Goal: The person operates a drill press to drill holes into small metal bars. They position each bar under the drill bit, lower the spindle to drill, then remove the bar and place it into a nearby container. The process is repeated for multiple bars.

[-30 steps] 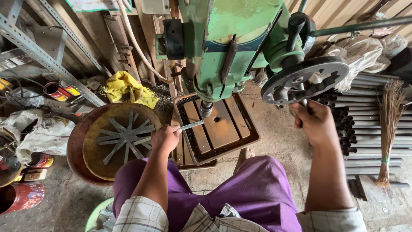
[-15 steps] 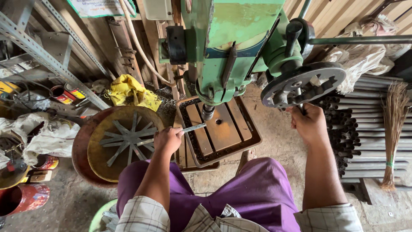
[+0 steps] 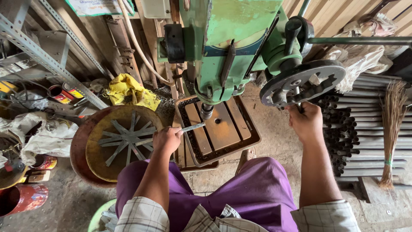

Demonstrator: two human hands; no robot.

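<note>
One flat metal strip (image 3: 192,127), pinched in the closed left hand (image 3: 166,140), lies across the square drill table (image 3: 223,133) at centre frame under one green drill press (image 3: 231,43), while the right hand (image 3: 305,122) grips its feed handle (image 3: 297,95) at right, beside one round pan (image 3: 92,150) of many strips.

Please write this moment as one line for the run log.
left hand: holds metal strip on drill table | right hand: grips feed wheel handle

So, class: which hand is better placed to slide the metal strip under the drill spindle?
Left. The left hand already pinches the metal strip beside the spindle, while the right hand grips the feed wheel.
</note>
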